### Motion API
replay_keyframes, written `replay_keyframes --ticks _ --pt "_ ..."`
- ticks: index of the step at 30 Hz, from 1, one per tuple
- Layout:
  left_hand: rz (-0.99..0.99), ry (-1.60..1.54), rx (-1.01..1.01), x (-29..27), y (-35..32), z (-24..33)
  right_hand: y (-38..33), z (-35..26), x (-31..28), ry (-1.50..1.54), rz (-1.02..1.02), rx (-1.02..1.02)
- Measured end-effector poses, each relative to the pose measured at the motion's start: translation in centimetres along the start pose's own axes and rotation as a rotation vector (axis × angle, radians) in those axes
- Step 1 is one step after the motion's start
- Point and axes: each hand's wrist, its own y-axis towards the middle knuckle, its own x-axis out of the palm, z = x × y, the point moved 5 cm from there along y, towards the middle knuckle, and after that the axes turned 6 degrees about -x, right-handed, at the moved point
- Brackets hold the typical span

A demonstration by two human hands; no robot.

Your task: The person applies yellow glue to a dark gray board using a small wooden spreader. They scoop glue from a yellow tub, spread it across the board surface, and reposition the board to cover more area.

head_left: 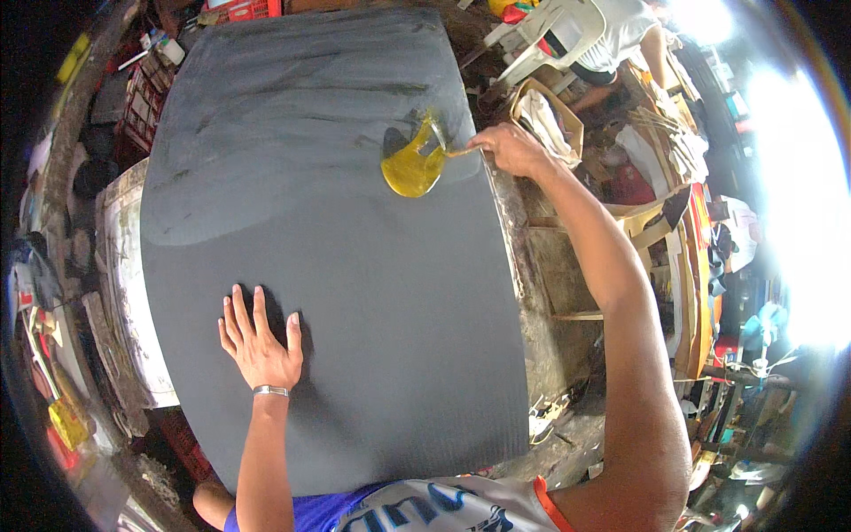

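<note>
A large dark grey sheet (372, 328) covers the table in front of me. My left hand (264, 352) lies flat on its near left part, fingers stretched out, holding nothing. Out at the far right edge, my right hand (516, 149) is closed round a thin brown stick (460, 152). The stick's other end reaches the yellow puddle (412, 170), a thick, shiny liquid that looks like glue. A small pale flat piece shows at that end, but I cannot make out its shape. Beyond the puddle, the sheet's surface is streaked and shinier than the near part.
A white plastic chair (558, 34) and another person (619, 40) are at the far right. Near my right hand is an open cardboard box (567, 120) with pale material inside. A red crate (142, 111) stands left of the sheet. Clutter fills the right side, with a light blue fan (766, 326).
</note>
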Motion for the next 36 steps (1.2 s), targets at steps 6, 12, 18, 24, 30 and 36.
replay_keyframes --ticks 6,12,18,24,30,36 --pt "-0.008 0.001 -0.014 0.0 -0.3 -0.1 -8.1 -3.9 1.5 0.020 0.006 -0.008" --pt "-0.007 -0.006 -0.007 -0.1 -0.4 -0.1 -13.8 -7.1 1.2 0.113 -0.092 0.007" --pt "-0.015 -0.012 -0.016 0.0 -0.3 -0.4 -9.8 -5.5 -4.8 -0.003 0.093 -0.033" --pt "-0.034 -0.019 -0.031 -0.2 -0.1 -0.2 2.4 -3.5 -4.9 -0.025 0.077 0.184" --pt "-0.015 -0.024 -0.022 -0.3 0.0 -0.2 10.1 -6.2 -1.5 -0.131 0.106 0.160" --pt "-0.012 -0.011 -0.020 0.0 0.0 -0.2 8.4 -8.8 -1.0 -0.115 -0.084 -0.102"
